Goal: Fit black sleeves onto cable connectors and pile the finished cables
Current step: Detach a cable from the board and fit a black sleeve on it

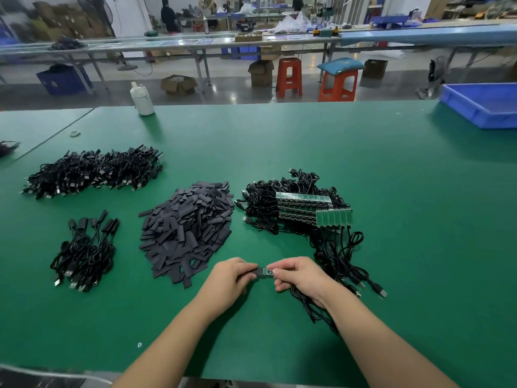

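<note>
Pinching a black sleeve (258,272) between thumb and fingers, the left hand (233,278) is meeting the right hand (296,274) just above the green desk (391,191), near its front edge. The right hand is gripping a small green connector board (269,271) by its end, and that board's cable (313,309) is trailing down and back under the right wrist. Sleeve and board are touching end to end, and the sleeve seems to be partly over the board already, though the fingers are hiding how far it has gone. Judging from this, the person is working in the fitting step of one cable, not the piling step. Just beyond the hands, the heap of loose sleeves (186,233) is lying at the middle of the desk, with the unsleeved cables (293,208) and their rows of green boards waiting to its right. To the left, a small bundle of sleeved cables (84,253) is sitting near the front, and a larger finished pile (95,170) is lying farther back. The next move is probably calling for keeping the board steady and square to the sleeve's mouth while the left hand is sliding the sleeve fully over it, then carrying the cable across to the small bundle on the left.
</note>
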Available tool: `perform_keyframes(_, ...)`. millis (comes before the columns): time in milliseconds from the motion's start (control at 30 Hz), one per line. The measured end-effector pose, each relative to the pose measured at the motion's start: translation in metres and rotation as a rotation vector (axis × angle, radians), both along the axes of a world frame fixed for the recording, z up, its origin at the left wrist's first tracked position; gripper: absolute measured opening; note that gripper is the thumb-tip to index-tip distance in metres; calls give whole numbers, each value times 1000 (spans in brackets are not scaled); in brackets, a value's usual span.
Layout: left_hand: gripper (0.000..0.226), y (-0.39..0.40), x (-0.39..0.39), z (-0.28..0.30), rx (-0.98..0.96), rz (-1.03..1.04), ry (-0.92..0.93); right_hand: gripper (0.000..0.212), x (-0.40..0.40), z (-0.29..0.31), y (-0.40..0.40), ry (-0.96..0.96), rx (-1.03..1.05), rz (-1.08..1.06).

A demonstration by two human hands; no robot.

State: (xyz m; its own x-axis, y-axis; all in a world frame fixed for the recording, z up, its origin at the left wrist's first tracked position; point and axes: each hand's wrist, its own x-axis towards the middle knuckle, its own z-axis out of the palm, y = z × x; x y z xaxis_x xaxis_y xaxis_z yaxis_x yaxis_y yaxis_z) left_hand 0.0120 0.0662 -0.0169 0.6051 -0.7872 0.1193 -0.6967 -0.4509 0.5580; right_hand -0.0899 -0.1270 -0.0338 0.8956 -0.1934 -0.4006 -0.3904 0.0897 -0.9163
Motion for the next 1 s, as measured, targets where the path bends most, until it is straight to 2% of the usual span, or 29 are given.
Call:
perform_keyframes(133, 19, 0, -2, 1, 12, 16, 54, 16, 0, 0, -1, 6, -1, 15)
perform_keyframes(300, 23, -2, -2, 0, 39, -41, -40, 15, 0, 0, -1, 6, -6, 6)
perform_keyframes(700, 24, -6, -12, -11, -65, 115, 39, 16, 2, -6, 2, -7, -52, 37)
perform_keyframes(1000, 21, -4, -9, -11, -41, 87, 27, 18, 0, -4, 3, -9, -80, 75)
